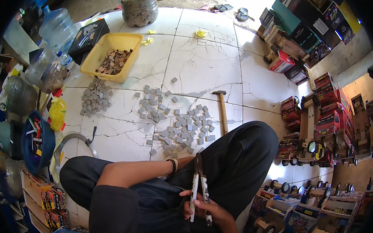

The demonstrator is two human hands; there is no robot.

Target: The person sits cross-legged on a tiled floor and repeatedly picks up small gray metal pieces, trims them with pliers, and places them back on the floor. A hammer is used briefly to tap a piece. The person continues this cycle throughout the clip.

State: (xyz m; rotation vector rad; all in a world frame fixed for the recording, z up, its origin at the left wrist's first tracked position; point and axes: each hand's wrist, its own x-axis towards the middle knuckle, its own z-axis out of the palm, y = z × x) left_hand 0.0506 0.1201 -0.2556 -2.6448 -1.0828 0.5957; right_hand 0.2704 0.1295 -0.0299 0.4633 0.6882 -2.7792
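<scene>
My right hand (215, 212) is wrapped round the worn white handles of a pair of tin snips (195, 191), held over my lap. The dark jaws point away from me, and the handles stand slightly apart. My left forearm crosses over my folded leg, with a band at the wrist. My left hand (183, 161) is beside the jaws; its fingers are mostly hidden, so their grip does not show. Beyond my legs, many small grey square pieces (180, 132) lie scattered on the tiles. A darker heap of similar pieces (96, 97) lies farther left.
A yellow tub (89, 72) of small brownish pieces stands far left. A wooden-handled hammer (223, 109) lies beyond my right knee. Coiled wire (59, 147) and a blue basin (50, 145) are at left. Toy trucks (334, 123) are stacked at right; a large plastic bottle (139, 9) stands at the back.
</scene>
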